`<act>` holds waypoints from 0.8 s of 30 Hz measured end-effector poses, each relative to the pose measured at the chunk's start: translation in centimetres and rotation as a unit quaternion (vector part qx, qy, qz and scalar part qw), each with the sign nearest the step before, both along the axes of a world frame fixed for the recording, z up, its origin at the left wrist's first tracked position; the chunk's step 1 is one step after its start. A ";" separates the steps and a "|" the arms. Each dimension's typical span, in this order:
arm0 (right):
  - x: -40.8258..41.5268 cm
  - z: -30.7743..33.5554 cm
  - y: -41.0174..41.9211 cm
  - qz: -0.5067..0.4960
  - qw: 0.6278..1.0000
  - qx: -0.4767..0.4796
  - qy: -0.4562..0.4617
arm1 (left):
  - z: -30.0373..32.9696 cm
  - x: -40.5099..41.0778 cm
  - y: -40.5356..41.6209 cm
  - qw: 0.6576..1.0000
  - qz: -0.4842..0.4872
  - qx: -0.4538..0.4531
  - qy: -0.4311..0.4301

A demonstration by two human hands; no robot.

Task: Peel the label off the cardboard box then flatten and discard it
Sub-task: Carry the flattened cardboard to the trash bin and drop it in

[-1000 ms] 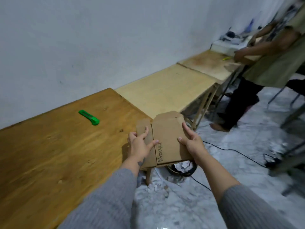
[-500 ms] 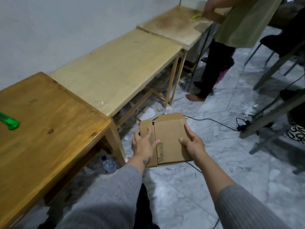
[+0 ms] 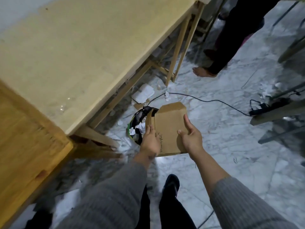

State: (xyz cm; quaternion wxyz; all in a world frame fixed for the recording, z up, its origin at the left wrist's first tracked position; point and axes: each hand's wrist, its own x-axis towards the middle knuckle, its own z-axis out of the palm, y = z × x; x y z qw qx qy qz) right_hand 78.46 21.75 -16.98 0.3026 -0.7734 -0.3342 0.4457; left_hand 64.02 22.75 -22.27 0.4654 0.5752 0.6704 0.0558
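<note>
The flattened brown cardboard box [image 3: 170, 126] hangs over the floor, held flat with handwriting along its left part. My left hand [image 3: 150, 142] grips its left edge and my right hand [image 3: 189, 136] grips its right edge, thumb on top. Just behind the box's left side sits a bin lined with a black bag [image 3: 138, 123], holding torn white paper scraps; the box partly hides it. No label is visible on the box face.
A pale wooden table [image 3: 79, 52] and a darker brown table [image 3: 24, 139] stand to the left. Another person's legs and bare foot [image 3: 203, 71] are ahead. A black cable [image 3: 214, 100] crosses the marble floor, which is littered with paper scraps. My own foot [image 3: 171, 184] is below.
My view has swung down and right, away from the brown table. Both hands have carried the flattened box lower, over the floor beside the black-bagged bin.
</note>
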 end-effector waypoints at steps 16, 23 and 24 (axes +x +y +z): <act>1.4 -34.8 12.4 0.185 0.965 0.024 -0.186 | -34.8 2.4 10.5 0.996 -0.084 -0.018 -0.005; 0.6 -41.5 13.1 0.247 0.934 0.028 -0.255 | -43.1 3.1 11.6 0.993 -0.106 -0.019 0.039; 0.7 -41.7 12.9 0.257 0.930 0.020 -0.261 | -43.7 3.0 11.6 0.992 -0.113 -0.027 0.043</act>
